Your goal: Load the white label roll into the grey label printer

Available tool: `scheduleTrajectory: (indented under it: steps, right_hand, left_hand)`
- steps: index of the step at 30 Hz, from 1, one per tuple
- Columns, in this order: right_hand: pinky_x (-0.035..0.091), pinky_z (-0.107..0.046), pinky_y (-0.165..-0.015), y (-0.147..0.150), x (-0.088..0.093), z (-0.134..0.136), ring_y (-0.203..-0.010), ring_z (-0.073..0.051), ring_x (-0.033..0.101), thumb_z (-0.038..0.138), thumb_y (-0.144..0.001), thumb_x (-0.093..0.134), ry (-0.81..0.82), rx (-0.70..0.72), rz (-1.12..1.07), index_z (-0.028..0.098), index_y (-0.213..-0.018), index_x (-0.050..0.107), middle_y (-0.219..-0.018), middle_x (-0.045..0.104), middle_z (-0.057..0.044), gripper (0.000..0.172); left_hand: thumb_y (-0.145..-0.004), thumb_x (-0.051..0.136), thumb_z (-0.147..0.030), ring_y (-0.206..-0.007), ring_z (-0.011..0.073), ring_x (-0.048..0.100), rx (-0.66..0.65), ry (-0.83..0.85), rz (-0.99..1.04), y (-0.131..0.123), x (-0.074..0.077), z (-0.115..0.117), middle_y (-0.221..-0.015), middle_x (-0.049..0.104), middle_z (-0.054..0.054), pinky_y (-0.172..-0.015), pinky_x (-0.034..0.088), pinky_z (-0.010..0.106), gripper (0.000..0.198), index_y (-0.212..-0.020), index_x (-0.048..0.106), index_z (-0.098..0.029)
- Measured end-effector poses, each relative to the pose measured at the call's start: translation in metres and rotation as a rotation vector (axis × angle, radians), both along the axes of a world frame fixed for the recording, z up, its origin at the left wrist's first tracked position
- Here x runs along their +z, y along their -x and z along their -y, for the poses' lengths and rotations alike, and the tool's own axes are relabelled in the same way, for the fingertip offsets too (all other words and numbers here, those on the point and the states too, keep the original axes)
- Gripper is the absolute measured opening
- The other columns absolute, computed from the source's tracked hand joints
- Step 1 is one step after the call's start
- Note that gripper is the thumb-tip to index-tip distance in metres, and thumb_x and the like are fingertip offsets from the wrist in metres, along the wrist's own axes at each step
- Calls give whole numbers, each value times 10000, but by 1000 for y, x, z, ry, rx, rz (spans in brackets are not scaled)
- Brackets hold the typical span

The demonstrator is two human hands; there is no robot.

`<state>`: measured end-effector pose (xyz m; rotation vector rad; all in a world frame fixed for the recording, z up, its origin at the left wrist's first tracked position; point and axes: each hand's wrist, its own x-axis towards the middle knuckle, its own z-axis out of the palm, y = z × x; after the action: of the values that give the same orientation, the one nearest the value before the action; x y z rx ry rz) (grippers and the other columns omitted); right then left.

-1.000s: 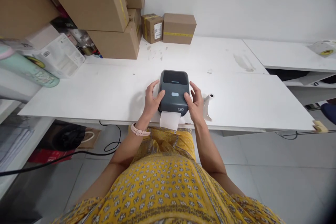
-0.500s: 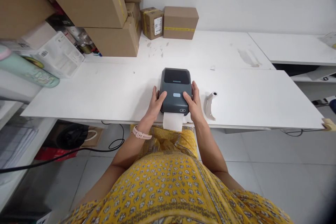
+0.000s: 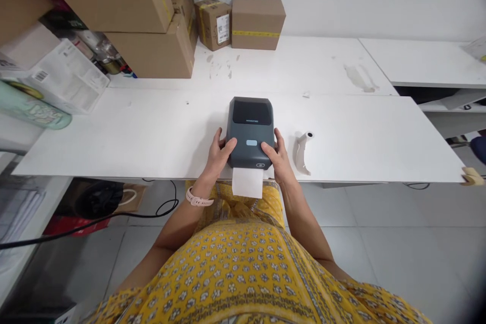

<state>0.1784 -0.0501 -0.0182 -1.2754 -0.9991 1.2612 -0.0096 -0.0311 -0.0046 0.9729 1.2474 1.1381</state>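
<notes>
A white table [image 3: 360, 136] runs across the view, its long front board meeting a rear section at a faint seam. Near the middle of the front edge sits a dark grey printer [image 3: 250, 131]. To its right, well back from the table's right end, stands a small white roll [image 3: 302, 152] with a loose strip curling down to the surface. At the back, a small labelled carton [image 3: 213, 28] rests just beside a longer brown box [image 3: 258, 25]. Left of them, a large cardboard box [image 3: 146, 55] bears others. Greyish stains [image 3: 360, 78] mark the rear section, and a dark speck [image 3: 187, 103] dots the front board.
</notes>
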Motion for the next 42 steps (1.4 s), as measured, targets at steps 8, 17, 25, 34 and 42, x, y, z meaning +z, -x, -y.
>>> scheduleTrajectory:
  steps: [8,17,25,34,42]
  right_hand:
    - [475,-499,-1130,1,0,-3,-1353,-292,554,613,-797,701,-28,-13,2,287,-1620,102,-1559,456,-146,1068]
    - [485,-495,-1128,0,-1,-7,-1344,-275,560,602,-773,719,-38,-7,-36,327,-1604,147,-1564,456,-95,1045]
    - [472,-511,-1128,2,-1,-8,-1334,-277,564,589,-760,730,-38,-23,-57,308,-1592,188,-1538,491,-114,1032]
    - [71,-690,-1241,3,38,13,-1581,-335,113,459,-920,615,-579,-60,781,386,-1138,692,-1622,379,82,243]
    - [19,-663,-1254,6,44,8,-1562,-318,219,513,-1010,452,-621,125,1145,306,-1072,703,-1524,541,23,332]
  left_hand:
    - [-841,636,-638,-1336,303,553,-8,-95,-76,3,-7,11,-1447,572,160,-1077,479,417,816,-1492,398,-205]
    - [-783,693,-594,-817,223,664,-100,202,-79,-4,-26,104,-869,722,76,-675,509,341,431,-915,693,-184]
    - [-723,776,-492,-743,213,638,-225,226,74,-9,-13,100,-775,712,58,-702,479,354,324,-835,736,-190]
    - [-922,544,-462,-822,177,603,163,-133,-291,12,-4,90,-845,656,15,-735,475,291,261,-836,634,-232]
    - [-989,465,-518,-1486,233,368,64,-365,-316,4,3,49,-1593,426,70,-1217,320,409,522,-1455,476,-282]
